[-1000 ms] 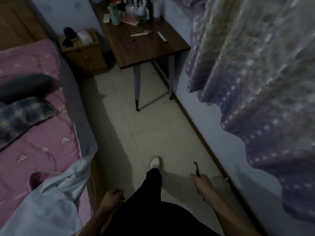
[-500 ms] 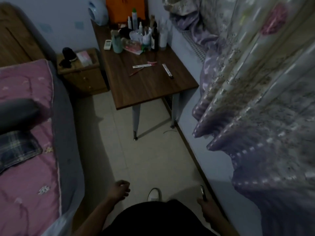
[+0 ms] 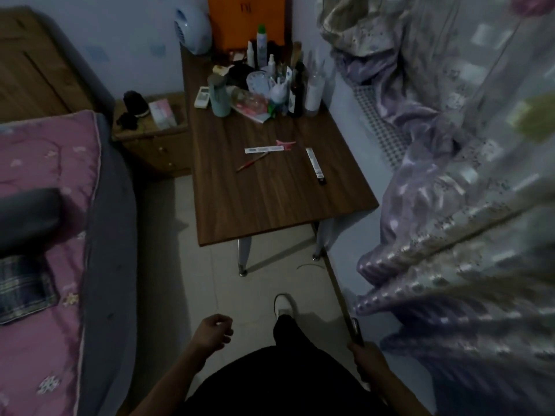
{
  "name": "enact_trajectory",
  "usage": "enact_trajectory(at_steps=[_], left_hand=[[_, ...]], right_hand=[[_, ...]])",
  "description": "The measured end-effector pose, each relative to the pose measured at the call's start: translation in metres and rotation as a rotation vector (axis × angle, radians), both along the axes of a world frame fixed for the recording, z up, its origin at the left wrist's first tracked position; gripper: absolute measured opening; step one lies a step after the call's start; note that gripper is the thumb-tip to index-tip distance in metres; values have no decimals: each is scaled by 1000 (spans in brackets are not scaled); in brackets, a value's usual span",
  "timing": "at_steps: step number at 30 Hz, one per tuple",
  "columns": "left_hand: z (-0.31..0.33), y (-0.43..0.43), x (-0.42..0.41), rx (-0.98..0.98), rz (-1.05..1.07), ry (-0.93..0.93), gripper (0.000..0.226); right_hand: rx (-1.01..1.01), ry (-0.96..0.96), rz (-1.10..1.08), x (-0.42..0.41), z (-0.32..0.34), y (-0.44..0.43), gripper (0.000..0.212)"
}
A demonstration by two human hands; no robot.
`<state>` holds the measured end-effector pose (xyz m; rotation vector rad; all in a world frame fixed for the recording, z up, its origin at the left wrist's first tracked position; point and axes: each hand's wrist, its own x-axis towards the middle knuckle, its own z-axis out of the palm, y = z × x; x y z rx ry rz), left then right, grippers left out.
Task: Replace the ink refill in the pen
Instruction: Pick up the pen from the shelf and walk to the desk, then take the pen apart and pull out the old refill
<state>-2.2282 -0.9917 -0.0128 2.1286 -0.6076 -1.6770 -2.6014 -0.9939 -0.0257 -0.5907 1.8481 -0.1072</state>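
Observation:
My right hand grips a dark pen low at the right, its tip pointing up past my fist. My left hand hangs at the lower middle, its fingers loosely curled and holding nothing. Ahead stands a brown wooden table. On it lie a thin red refill or pen, a long white packet with a pink clip at its end, and a second white packet with a dark end. Both hands are well short of the table.
Bottles, a cup and a remote crowd the table's far end. A pink bed runs along the left, a small nightstand beside the table. Patterned curtains hang close on the right. A tiled floor strip leads forward.
The view has moved forward and tilted up, so the table is nearer and larger. My left hand has swung forward; my right hand still holds the pen.

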Motion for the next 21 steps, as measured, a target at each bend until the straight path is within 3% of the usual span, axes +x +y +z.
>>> enact_trajectory(at_steps=[5, 8, 11, 16, 21], left_hand=[[17, -42, 7, 28, 151, -21, 14], [24, -58, 14, 21, 256, -31, 14], [27, -70, 23, 58, 356, 2, 15], [18, -107, 38, 34, 410, 5, 18], [25, -170, 48, -67, 372, -28, 14]], right_hand=[[-132, 2, 284, 31, 15, -123, 12], [-143, -27, 408, 53, 16, -194, 27], [-127, -4, 536, 83, 30, -247, 22], [-133, -126, 524, 123, 39, -309, 35], [-132, -167, 365, 166, 57, -345, 17]])
